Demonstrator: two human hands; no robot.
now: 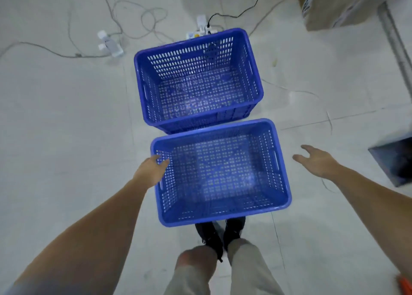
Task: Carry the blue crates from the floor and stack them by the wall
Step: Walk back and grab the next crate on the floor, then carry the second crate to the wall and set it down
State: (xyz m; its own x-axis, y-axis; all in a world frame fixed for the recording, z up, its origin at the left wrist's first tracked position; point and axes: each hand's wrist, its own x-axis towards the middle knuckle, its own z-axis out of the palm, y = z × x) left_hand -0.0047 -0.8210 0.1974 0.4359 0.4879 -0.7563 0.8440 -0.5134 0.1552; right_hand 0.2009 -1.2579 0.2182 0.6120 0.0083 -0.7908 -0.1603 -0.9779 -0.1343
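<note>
Two empty blue perforated crates stand on the pale floor, one behind the other. The near crate (220,214) is just in front of my feet; the far crate (196,120) touches its back rim. My left hand (150,171) rests on the near crate's left rim, fingers curled over the edge by the handle slot. My right hand (316,161) hovers open to the right of that crate, apart from it, fingers spread.
Power strips (110,43) and loose cables (142,18) lie on the floor beyond the far crate. A cardboard box (334,4) sits at the top right, a dark grey bin (394,161) at the right edge. My shoes (219,234) stand behind the near crate.
</note>
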